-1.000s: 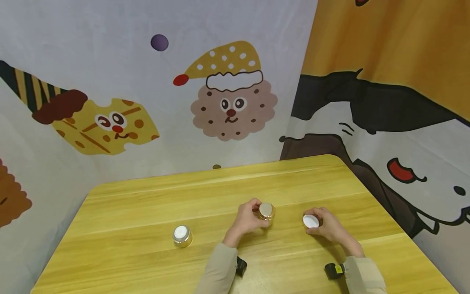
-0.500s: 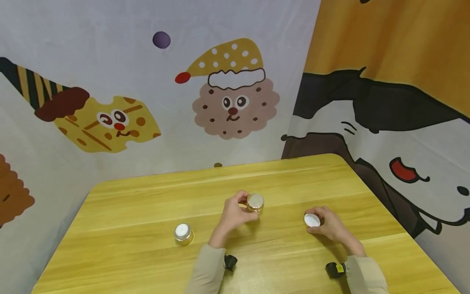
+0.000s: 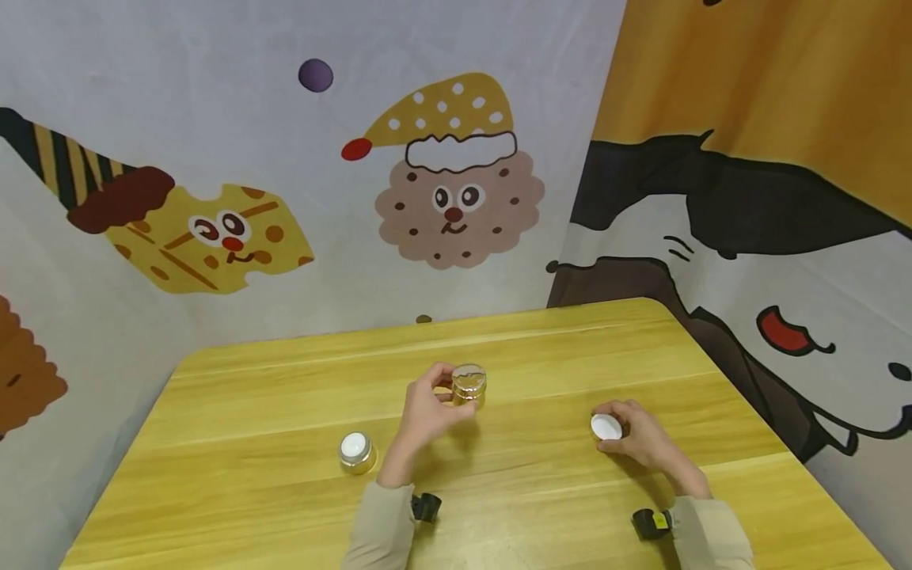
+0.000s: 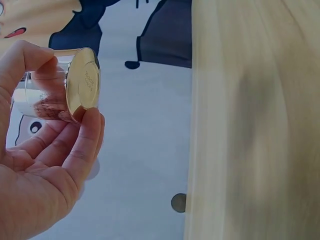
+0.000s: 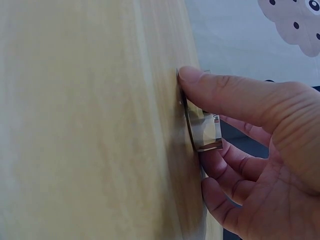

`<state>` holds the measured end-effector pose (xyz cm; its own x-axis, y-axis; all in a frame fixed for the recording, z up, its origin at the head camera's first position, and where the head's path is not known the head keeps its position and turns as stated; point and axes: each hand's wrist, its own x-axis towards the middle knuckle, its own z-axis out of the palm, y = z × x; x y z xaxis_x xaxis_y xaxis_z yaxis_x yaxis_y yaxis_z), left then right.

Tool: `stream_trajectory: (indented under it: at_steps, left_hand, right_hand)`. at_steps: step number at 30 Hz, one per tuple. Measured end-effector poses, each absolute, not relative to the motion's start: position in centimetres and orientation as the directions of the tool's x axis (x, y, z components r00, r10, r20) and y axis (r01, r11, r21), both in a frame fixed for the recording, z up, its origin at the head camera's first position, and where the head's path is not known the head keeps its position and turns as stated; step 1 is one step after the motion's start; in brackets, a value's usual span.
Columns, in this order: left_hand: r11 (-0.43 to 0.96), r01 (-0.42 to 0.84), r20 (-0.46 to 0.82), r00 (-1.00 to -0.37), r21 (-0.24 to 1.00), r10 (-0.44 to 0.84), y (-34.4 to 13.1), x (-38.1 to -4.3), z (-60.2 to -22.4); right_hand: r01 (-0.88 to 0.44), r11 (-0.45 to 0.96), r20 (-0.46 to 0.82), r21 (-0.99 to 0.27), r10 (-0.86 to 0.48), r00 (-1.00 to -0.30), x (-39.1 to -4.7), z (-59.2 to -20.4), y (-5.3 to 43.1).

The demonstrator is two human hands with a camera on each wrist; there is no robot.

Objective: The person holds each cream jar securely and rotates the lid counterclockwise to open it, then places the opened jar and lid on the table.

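Observation:
My left hand [image 3: 426, 410] grips a shiny gold jar [image 3: 469, 385] between thumb and fingers, above the middle of the table. In the left wrist view the gold base of this jar [image 4: 82, 82] shows small embossed marks and faces the tabletop across a gap. Farther right, my right hand [image 3: 643, 440] pinches a round lid [image 3: 606, 427] whose white inside faces up. The right wrist view shows the lid's gold side [image 5: 207, 132] between thumb and fingers, its edge right at the tabletop. A second gold jar [image 3: 356, 454] with a white top stands left of my left forearm.
The light wooden table [image 3: 285, 396] has rounded far corners. Behind it hangs a pale wall cloth [image 3: 342, 293] printed with cartoon figures. Small black wrist cameras [image 3: 427, 507] sit at both cuffs, close over the wood.
My left hand has carried the gold jar leftward and slightly away from me, tilting it a little. The right hand keeps its place with the lid. The second jar has not moved.

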<state>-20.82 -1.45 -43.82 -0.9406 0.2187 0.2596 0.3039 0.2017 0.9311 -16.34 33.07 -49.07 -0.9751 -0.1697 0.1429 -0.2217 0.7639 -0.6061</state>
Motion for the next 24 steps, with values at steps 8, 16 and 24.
stream_trajectory:
  at_steps: [8,16,24]
  left_hand:
    - [0.181,0.279,0.247,-0.952,0.943,0.182,-2.4,-19.0,-40.6]
    - [0.169,0.279,0.252,-0.953,0.945,0.168,-2.9,-18.3,-39.2]
    - [0.172,0.290,0.265,-0.951,0.941,0.158,-3.1,-18.1,-38.7]
  right_hand:
    - [-0.228,0.775,0.141,-0.589,-0.180,-0.974,-16.3,-49.1,32.9]
    - [-0.232,0.792,0.146,-0.565,-0.180,-0.973,-16.3,-48.9,32.8]
    - [-0.240,0.791,0.161,-0.563,-0.180,-0.970,-16.3,-48.9,32.6]
